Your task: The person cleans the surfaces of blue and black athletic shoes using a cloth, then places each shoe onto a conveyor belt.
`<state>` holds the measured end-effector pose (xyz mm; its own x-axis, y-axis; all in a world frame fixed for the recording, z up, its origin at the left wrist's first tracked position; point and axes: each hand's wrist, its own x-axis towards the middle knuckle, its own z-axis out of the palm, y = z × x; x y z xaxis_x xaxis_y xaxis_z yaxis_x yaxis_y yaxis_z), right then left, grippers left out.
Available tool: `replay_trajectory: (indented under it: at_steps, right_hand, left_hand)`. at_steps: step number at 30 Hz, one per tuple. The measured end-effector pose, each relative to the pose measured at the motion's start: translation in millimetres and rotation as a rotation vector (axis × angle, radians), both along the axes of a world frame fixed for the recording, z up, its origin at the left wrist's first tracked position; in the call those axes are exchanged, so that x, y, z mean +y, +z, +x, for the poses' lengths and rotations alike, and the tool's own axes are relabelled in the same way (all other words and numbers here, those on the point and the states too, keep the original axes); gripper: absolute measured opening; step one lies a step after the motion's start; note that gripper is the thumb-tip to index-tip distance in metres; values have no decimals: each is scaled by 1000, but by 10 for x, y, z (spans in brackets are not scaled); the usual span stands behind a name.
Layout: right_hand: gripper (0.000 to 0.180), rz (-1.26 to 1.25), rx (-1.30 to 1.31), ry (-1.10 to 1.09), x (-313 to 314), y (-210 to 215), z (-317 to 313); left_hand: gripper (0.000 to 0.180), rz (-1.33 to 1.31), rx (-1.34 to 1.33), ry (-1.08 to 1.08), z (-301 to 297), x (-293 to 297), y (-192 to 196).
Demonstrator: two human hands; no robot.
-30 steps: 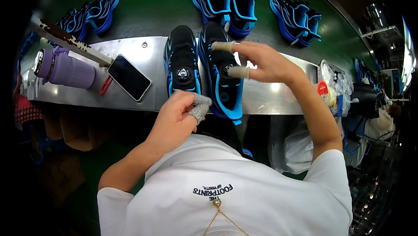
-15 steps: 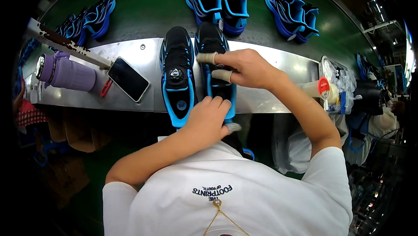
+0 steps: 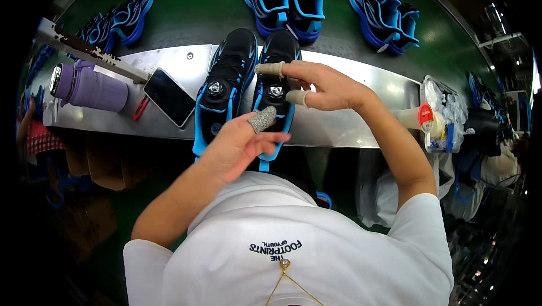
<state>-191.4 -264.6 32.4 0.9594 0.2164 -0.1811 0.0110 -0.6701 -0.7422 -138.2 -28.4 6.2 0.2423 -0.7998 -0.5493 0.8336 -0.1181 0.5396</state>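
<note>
Left hand: at lower centre of frame, over heel end of shoe pair; digits spread loosely and half curled, with nothing seen in grip; grey knit cover on uppermost digit, directed toward upper right. Cannot tell whether touching shoe beneath.
Right hand: right of frame centre, reaching leftward over right-side shoe; index finger and thumb held apart, each in beige cover; index at lacing area, thumb beside dial. Cannot tell whether in contact.
Right-side shoe: at centre of frame, black with bright blue trim; set upright with toe toward top of frame; fitted with round dial; blue heel tab visible below near edge of ledge.
Left-side shoe: just left of its mate, of matching pattern, upright, slanted with toe toward upper right; partly hidden at heel end by left hand.
Steel ledge: across middle of frame, beneath both shoes.
Green surface: across top of frame, beyond ledge; bearing similar shoes at upper left, upper centre and upper right.
Phone: left of shoe pair, dark screen up, lying aslant, beside red-handled item.
Purple bottle: at left of frame, on its side in view, near post with peeling paint.
Red-lidded cup: at right of frame, next to tray with clear plastic bags.
</note>
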Motion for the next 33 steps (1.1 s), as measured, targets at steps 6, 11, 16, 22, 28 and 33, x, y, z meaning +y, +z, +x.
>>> replay_trajectory:
  at_steps: [6, 11, 16, 22, 28, 33]
  right_hand:
    - [75, 140, -61, -5, 89, -160, -14]
    - [78, 156, 62, -41, -130, -83, -4]
    - [72, -48, -281, 247, -29, -13, 185]
    - [40, -229, -326, 115, 194, -180, 79]
    - [56, 3, -239, -25, 138, -206, 58]
    - [70, 47, -174, -12, 13, -21, 15]
  left_hand:
    - [28, 61, -710, 252, -275, -139, -254]
    - [30, 71, -323, 114, -45, -138, -82]
    - [31, 60, -316, 14, -39, -112, -167]
    - [33, 28, -382, 43, -107, -116, -233]
    - [35, 55, -392, 4, -60, -142, -142]
    - [24, 83, -399, -44, -58, -147, -199]
